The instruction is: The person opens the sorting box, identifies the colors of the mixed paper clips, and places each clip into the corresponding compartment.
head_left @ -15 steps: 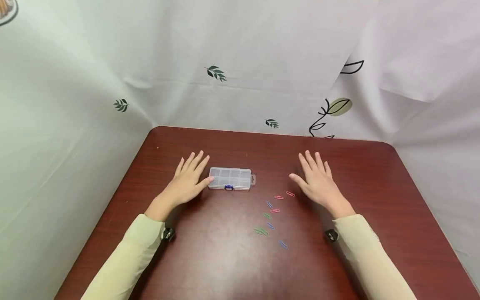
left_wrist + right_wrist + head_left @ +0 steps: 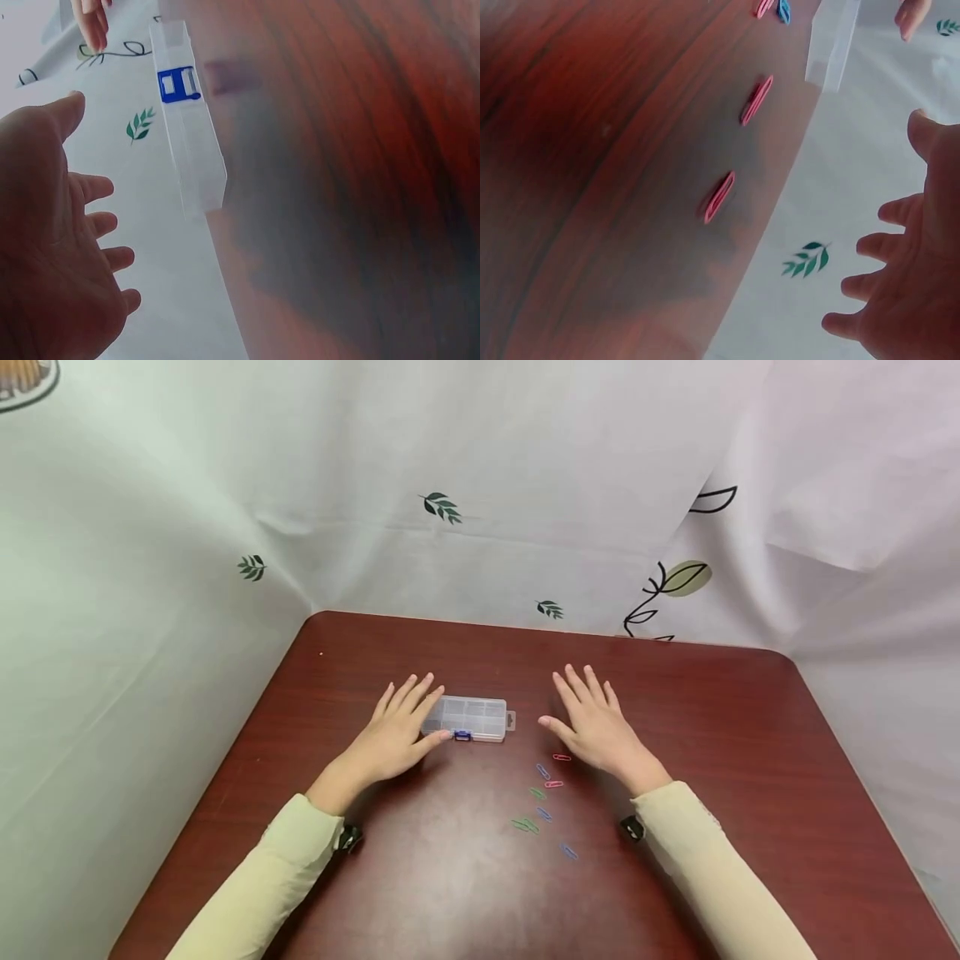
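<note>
A clear plastic compartment box with a blue latch lies flat on the table, its lid down. My left hand hovers over the box's left end, fingers spread. In the left wrist view a gap shows between that hand and the box. My right hand is held above the table right of the box, its fingers straight and holding nothing. Pink, blue and green paper clips lie scattered below it, among them a pink clip near the palm. The right wrist view shows another pink clip, hidden in the head view.
The dark red wooden table ends at a back edge against a white leaf-print cloth, which also hangs along both sides. Nearest the front is a blue clip, with two green clips close together to its left.
Both hands have moved inward, the right one leftward over the clips, the left one rightward over the box's end. The view has shifted slightly; box and clips lie as before.
</note>
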`<state>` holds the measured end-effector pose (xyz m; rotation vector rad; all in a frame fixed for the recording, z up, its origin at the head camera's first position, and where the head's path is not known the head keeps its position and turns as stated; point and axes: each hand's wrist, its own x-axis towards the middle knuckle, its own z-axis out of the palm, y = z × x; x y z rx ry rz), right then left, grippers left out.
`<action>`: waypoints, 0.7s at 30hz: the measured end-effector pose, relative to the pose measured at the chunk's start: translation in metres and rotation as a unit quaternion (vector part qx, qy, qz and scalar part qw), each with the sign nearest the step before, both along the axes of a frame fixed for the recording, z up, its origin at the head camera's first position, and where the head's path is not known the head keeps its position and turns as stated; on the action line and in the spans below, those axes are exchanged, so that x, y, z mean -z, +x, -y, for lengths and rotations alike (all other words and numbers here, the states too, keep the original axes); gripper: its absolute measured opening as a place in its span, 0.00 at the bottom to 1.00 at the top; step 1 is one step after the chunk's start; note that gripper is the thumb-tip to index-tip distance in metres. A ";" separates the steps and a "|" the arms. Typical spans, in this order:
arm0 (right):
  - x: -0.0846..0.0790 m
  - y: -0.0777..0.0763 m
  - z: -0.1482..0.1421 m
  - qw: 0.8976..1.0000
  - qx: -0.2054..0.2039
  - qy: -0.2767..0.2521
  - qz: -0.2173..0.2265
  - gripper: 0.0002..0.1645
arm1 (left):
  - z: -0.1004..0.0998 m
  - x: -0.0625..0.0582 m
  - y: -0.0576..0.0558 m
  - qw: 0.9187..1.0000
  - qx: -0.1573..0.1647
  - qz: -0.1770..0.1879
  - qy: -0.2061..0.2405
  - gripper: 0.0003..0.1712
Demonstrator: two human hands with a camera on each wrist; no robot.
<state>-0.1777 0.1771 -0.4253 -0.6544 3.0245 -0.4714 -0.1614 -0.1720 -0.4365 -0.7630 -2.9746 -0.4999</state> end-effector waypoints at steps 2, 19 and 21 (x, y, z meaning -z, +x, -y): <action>-0.001 0.000 0.005 1.000 -0.005 0.001 0.000 0.49 | -0.003 -0.001 0.002 1.000 0.008 -0.002 -0.002 0.43; 0.003 0.006 0.036 0.999 -0.034 0.002 -0.011 0.47 | -0.011 -0.001 0.005 0.999 0.033 0.017 -0.012 0.42; 0.003 0.007 0.040 0.999 -0.035 0.003 -0.013 0.46 | -0.011 0.000 0.005 0.999 0.032 0.023 -0.014 0.42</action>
